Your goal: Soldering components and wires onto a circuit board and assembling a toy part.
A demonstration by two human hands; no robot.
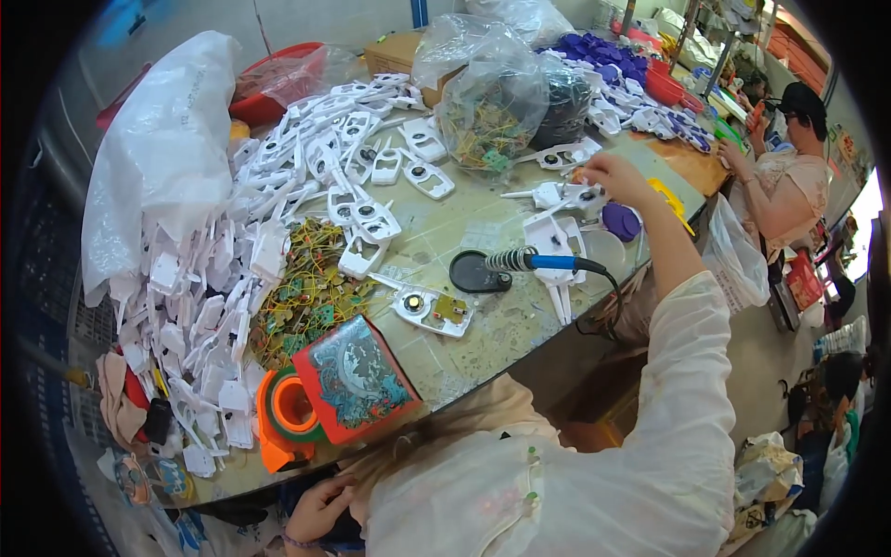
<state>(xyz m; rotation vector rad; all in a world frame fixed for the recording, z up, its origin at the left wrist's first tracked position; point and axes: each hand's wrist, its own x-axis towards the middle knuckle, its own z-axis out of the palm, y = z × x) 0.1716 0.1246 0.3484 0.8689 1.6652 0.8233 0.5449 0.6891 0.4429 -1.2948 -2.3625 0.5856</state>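
My right hand (617, 181) reaches across the bench, its fingers bent and closed on a white plastic housing (580, 197) with a handle. Close by lie another white housing (554, 243) and a purple plastic piece (621, 222). My left hand (320, 509) rests low beside my body, below the bench edge; its fingers are loosely bent and apart, with nothing visible in them. A soldering iron with a blue handle (554, 262) sits in a coil stand (480, 272). In front of it, a white housing (429, 309) lies with a small circuit board on it.
White housings (200, 325) are heaped at the left, beside wired circuit boards (316, 288). A red box (367, 381) and an orange tape roll (290, 408) stand at the near edge. A bag of boards (492, 116) stands farther back. Another person (784, 176) works at the far right.
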